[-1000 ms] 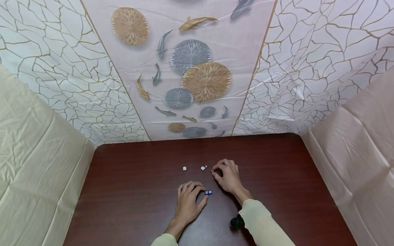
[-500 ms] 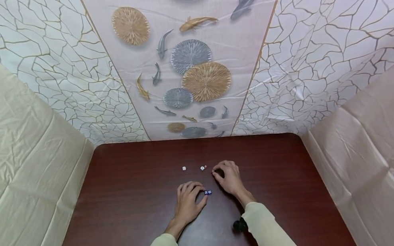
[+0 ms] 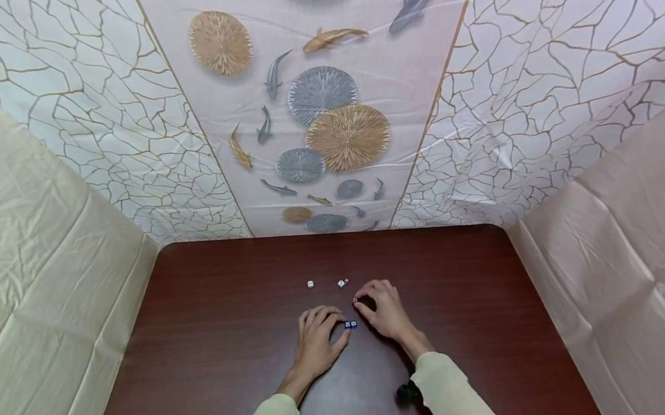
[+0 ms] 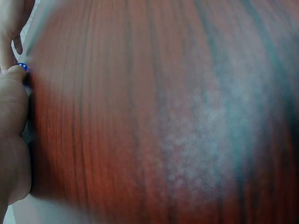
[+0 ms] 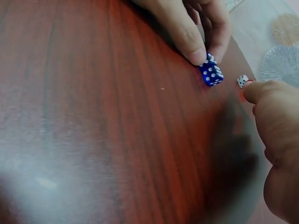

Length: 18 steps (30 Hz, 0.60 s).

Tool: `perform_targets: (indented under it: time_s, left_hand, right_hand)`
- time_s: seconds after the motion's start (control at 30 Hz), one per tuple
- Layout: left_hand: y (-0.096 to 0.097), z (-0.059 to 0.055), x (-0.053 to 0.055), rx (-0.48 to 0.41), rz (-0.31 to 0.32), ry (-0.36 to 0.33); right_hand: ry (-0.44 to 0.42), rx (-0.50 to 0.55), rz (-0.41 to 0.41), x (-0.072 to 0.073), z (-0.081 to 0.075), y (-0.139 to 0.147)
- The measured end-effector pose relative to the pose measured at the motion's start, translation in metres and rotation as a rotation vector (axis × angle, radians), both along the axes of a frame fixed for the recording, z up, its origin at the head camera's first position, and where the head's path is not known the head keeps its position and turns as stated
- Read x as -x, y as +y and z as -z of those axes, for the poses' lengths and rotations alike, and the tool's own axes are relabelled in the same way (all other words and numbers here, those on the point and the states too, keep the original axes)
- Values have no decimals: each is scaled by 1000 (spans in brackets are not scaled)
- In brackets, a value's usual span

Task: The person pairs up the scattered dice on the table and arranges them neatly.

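On the dark wood table, my left hand (image 3: 316, 342) pinches the near one of two blue dice (image 3: 351, 324) between thumb and fingertips. The blue dice stand side by side, with white pips showing in the right wrist view. Slightly farther back and to the right, my right hand (image 3: 387, 311) pinches a small red die (image 3: 355, 300) between thumb and index finger. Its thumb (image 5: 259, 91) hides most of that red die in the right wrist view. In the left wrist view only a bit of blue die (image 4: 22, 66) shows past the left thumb.
Beyond the hands lies a white die (image 3: 341, 283) with a small red die (image 3: 347, 280) right at its side. Another white die (image 3: 311, 284) sits farther left. A patterned cloth (image 3: 330, 187) hangs behind the table's back edge, and pale cloths (image 3: 42, 278) flank it.
My right hand has drawn back toward the body and slightly left with the red die, closer to the blue dice. The left hand and blue dice have stayed put.
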State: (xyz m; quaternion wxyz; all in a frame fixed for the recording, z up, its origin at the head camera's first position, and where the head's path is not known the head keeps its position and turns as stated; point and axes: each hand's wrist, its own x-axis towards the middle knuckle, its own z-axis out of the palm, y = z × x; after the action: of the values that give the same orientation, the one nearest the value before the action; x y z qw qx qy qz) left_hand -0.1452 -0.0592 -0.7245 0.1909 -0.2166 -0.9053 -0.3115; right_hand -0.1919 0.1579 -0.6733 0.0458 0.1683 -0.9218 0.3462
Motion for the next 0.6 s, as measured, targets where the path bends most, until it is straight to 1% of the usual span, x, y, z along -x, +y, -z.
perform_targets:
  time_s: [0.3, 0.6]
  left_hand:
    - [0, 1, 1, -7, 0, 19]
    - [0, -2, 0, -18, 7, -10]
  right_hand:
    - [25, -5, -27, -8, 7, -2]
    - [38, 6, -26, -12, 12, -3]
